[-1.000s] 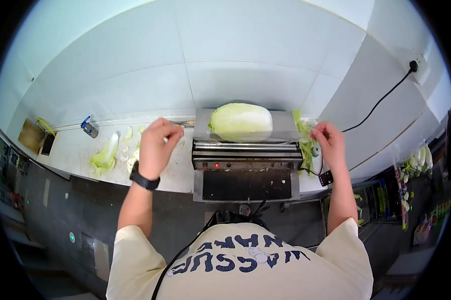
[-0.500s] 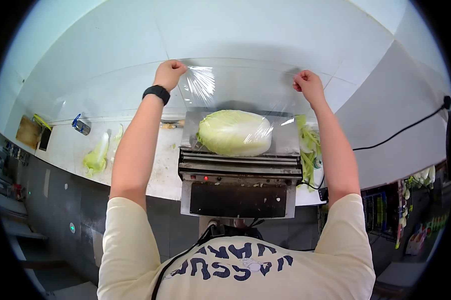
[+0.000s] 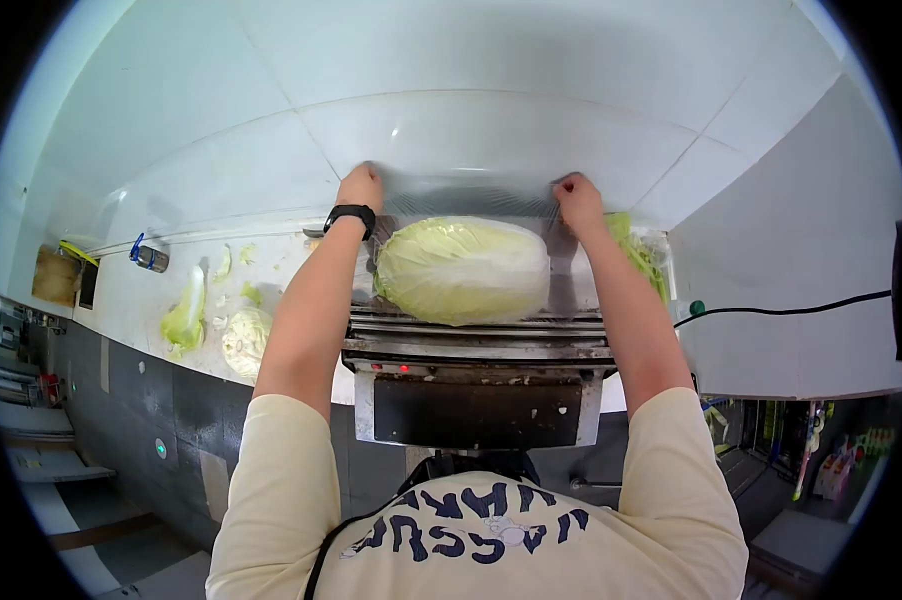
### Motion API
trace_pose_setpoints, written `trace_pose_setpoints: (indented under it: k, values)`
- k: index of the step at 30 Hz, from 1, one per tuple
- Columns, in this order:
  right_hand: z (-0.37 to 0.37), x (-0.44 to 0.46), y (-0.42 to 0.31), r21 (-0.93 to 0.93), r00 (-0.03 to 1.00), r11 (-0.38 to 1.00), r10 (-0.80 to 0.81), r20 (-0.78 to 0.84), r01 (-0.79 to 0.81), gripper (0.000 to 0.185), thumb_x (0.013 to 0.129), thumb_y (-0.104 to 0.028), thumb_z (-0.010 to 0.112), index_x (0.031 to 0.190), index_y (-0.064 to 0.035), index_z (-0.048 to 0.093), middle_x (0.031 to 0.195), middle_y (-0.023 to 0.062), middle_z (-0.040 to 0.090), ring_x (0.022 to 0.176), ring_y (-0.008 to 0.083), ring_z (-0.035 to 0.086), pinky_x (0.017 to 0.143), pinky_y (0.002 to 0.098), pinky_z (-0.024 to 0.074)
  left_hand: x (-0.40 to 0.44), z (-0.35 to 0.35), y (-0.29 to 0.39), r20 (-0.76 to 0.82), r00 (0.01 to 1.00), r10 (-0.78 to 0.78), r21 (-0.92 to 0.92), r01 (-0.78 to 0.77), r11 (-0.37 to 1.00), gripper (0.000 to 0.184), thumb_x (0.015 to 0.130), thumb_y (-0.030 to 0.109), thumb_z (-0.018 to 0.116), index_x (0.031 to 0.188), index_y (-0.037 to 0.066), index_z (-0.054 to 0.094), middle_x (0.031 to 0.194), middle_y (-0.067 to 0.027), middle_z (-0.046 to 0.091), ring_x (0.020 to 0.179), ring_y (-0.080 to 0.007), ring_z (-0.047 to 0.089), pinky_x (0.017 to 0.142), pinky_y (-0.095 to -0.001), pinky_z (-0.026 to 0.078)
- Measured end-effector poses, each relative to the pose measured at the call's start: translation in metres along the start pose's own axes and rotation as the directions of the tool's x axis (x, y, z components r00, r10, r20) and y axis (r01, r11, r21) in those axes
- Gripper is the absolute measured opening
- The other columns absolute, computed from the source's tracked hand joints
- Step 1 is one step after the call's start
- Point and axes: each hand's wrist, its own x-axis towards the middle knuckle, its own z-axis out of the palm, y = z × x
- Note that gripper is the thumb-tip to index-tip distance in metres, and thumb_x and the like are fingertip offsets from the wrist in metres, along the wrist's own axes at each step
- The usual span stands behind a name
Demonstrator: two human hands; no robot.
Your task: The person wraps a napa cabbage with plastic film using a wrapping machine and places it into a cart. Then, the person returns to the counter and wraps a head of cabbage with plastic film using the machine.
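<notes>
A large pale green cabbage [image 3: 463, 270] lies on its side on the wrapping machine [image 3: 476, 412], with clear plastic film [image 3: 471, 198] over it. Behind the cabbage, the film stretches between both hands. My left hand [image 3: 361, 186], with a black watch on its wrist, is closed on the film at the cabbage's back left. At the back right, my right hand [image 3: 577, 200] pinches the film's other side. Neither hand touches the cabbage. A small red light glows on the machine's front.
On the white counter [image 3: 121, 300] at left are a loose leaf [image 3: 186, 315], a second cabbage [image 3: 245, 340] and a blue-topped bottle [image 3: 149, 254]. Green leaves [image 3: 639, 255] lie right of the machine. A black cable [image 3: 781, 311] runs along the right. The tiled wall [image 3: 451, 50] rises behind.
Both hands first went up and away, drawing film over the cabbage. Since then they have come lower behind it, and the film lies close over the cabbage.
</notes>
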Motion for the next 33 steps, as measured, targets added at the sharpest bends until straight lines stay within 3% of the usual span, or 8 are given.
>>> trace_pose_setpoints:
  k: [5,8,10,14,18,24,31,33]
  values:
    - [-0.004,-0.016,0.000,-0.195,0.988,0.979,-0.031,0.154,0.061,0.023,0.083,-0.024,0.073,0.091,-0.0033,0.070,0.092,0.0186,0.071,0.091,0.0380,0.067,0.081,0.0462,0.0522,0.010,0.030,-0.038,0.271,0.958,-0.093,0.123,0.061,0.990,0.025,0.092,0.022,0.060,0.105,0.003,0.071,0.109,-0.0210,0.070,0.104,-0.0399,0.065,0.091,-0.0453,0.052]
    - [-0.005,-0.018,0.015,-0.205,0.991,0.978,-0.004,0.137,0.033,0.022,0.083,-0.023,0.072,0.092,-0.0035,0.071,0.094,0.0183,0.071,0.093,0.0388,0.066,0.083,0.0464,0.0519,0.009,0.026,-0.051,0.396,0.902,-0.175,-0.140,0.248,0.959,0.027,0.094,0.025,0.064,0.103,0.000,0.066,0.093,-0.0182,0.073,0.085,-0.0307,0.071,0.066,-0.0417,0.055]
    - [0.000,-0.006,0.051,-0.157,0.995,0.986,-0.034,0.096,0.049,0.025,0.086,-0.027,0.070,0.092,-0.0024,0.069,0.077,0.0137,0.070,0.070,0.0281,0.069,0.068,0.0409,0.0544,0.001,0.010,-0.058,0.578,0.782,-0.233,-0.368,0.505,0.781,0.034,0.101,0.033,0.057,0.109,0.000,0.056,0.090,-0.0168,0.071,0.072,-0.0236,0.070,0.051,-0.0367,0.054]
    - [-0.057,-0.041,0.026,0.188,0.949,0.953,0.185,0.256,-0.236,0.045,0.097,-0.043,0.060,0.084,-0.0002,0.065,0.066,0.0071,0.063,0.053,0.0165,0.059,0.051,0.0331,0.0494,-0.037,-0.021,-0.075,0.702,0.655,-0.280,-0.604,0.756,0.252,0.039,0.106,0.041,0.047,0.108,0.003,0.052,0.090,-0.0129,0.070,0.066,-0.0217,0.064,0.063,-0.0369,0.061]
    - [-0.093,-0.098,-0.005,0.111,0.797,0.867,0.388,0.463,-0.486,0.070,0.097,-0.066,0.044,0.081,-0.0010,0.065,0.071,0.0075,0.066,0.061,0.0185,0.063,0.056,0.0330,0.0506,-0.072,-0.023,-0.092,0.634,0.719,-0.283,-0.448,0.640,0.624,0.065,0.099,0.067,0.036,0.092,0.008,0.063,0.085,-0.0041,0.062,0.070,-0.0177,0.056,0.069,-0.0359,0.051]
    - [-0.099,-0.144,-0.030,0.168,0.765,0.855,0.331,0.553,-0.492,0.081,0.094,-0.077,0.034,0.081,-0.0029,0.065,0.080,0.0089,0.068,0.075,0.0181,0.065,0.067,0.0313,0.0510,-0.172,-0.047,-0.048,0.589,0.806,-0.067,-0.539,0.453,0.710,0.069,0.098,0.069,0.038,0.115,0.004,0.055,0.082,-0.0024,0.060,0.076,-0.0130,0.057,0.068,-0.0324,0.049]
    - [-0.089,-0.153,-0.033,0.256,0.752,0.810,0.305,0.585,-0.528,0.070,0.095,-0.071,0.044,0.098,-0.0039,0.063,0.082,0.0081,0.067,0.073,0.0171,0.063,0.066,0.0309,0.0498,-0.178,-0.041,-0.059,0.559,0.828,0.036,-0.512,0.311,0.801,0.050,0.100,0.052,0.054,0.102,0.002,0.062,0.074,-0.0003,0.057,0.073,-0.0088,0.053,0.070,-0.0267,0.043]
    - [-0.085,-0.156,-0.032,0.245,0.768,0.819,0.321,0.555,-0.519,0.068,0.096,-0.069,0.045,0.102,-0.0039,0.062,0.085,0.0078,0.067,0.075,0.0174,0.063,0.068,0.0320,0.0499,-0.186,-0.042,-0.059,0.528,0.846,0.077,-0.672,0.361,0.646,0.045,0.100,0.048,0.056,0.097,0.004,0.063,0.077,0.0004,0.059,0.074,-0.0090,0.053,0.071,-0.0255,0.042]
